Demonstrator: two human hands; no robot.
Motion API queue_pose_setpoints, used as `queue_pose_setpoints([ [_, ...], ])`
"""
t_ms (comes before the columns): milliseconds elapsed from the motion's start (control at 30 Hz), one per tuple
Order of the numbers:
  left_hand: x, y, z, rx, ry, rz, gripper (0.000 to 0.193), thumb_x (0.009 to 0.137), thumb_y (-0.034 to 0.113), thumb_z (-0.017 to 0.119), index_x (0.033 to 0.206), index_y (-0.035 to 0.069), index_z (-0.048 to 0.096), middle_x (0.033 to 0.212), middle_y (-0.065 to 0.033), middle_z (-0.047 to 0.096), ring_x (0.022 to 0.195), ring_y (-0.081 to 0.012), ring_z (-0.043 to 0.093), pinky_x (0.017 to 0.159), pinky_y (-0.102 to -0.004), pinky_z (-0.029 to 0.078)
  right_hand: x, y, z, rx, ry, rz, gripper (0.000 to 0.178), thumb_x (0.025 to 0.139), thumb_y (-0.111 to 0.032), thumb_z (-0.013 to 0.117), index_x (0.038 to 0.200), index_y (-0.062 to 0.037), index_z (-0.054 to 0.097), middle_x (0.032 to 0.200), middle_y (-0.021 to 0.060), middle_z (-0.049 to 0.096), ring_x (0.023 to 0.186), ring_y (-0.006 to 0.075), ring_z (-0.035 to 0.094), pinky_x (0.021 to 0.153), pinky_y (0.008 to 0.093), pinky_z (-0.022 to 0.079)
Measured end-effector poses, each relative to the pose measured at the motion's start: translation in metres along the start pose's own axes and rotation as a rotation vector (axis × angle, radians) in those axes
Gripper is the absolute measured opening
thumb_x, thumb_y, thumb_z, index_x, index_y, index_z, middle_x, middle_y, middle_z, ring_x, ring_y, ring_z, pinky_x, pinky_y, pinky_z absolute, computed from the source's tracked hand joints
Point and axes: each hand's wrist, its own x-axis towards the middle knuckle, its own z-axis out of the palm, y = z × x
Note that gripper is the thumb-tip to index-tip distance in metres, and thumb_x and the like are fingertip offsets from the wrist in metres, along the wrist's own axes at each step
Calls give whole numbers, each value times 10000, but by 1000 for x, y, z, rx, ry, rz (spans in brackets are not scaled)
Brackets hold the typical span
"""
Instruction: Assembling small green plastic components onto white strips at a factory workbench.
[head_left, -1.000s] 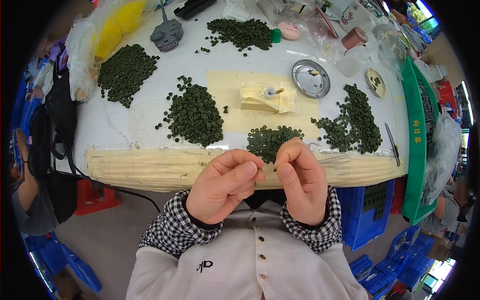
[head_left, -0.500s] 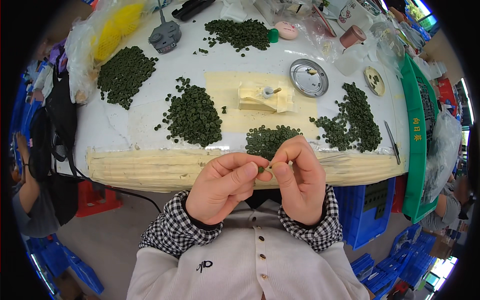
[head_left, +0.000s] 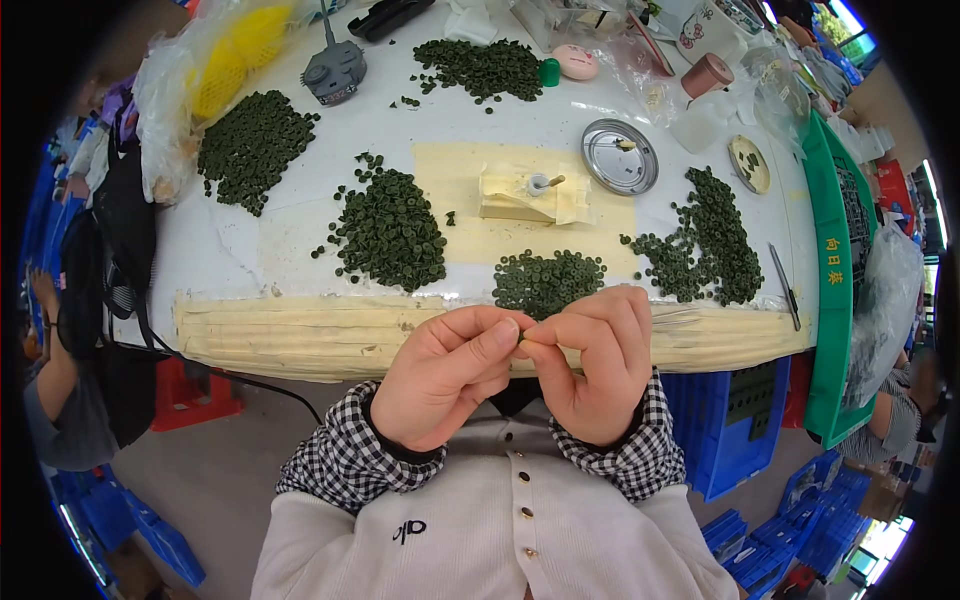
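Observation:
Just over the table's near edge, my left hand point(head_left: 450, 375) pinches a small dark green round part point(head_left: 521, 337) between thumb and forefinger. My right hand point(head_left: 592, 365) is closed too, its thumb and forefinger meeting the left fingertips at that same part. Whether a second tiny piece sits in the right pinch is hidden by the fingers. Right beyond my hands lies a pile of small green ring-shaped parts point(head_left: 545, 283). A bigger pile of like green parts point(head_left: 388, 228) is to its left, and another heap point(head_left: 712, 240) spreads to its right.
Behind the near pile stands a tape-covered block point(head_left: 530, 194) holding a small cup with a stick. A round metal lid point(head_left: 619, 157) lies beside it. At the right are a thin pointed tool point(head_left: 785, 285) and a green tray point(head_left: 835, 290). A grey model turret point(head_left: 333, 72) sits far left.
My right hand has moved slightly left and turned, bringing its fingertips against the left ones. The green part is now more covered. My left hand stays nearly in place.

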Motion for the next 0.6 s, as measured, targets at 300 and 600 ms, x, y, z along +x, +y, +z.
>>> queue_pose_setpoints([
  [300, -1, 4, -7, -117, -89, -86, 194, 944, 138, 512, 1052, 6, 605, 795, 2, 573, 519, -31, 292, 468, -177, 272, 2, 6, -5, 55, -28, -180, 244, 633, -25, 759, 856, -48, 662, 759, 38, 604, 652, 184, 535, 568, 256, 451],
  [600, 1, 0, -6, 4, -136, 36, 154, 913, 87, 556, 1020, 5, 630, 911, -48, 641, 579, -25, 393, 499, -177, 309, 5, 10, -17, 624, -195, 325, 186, 671, 29, 725, 838, -23, 663, 775, 64, 592, 661, 154, 542, 588, 251, 442],
])
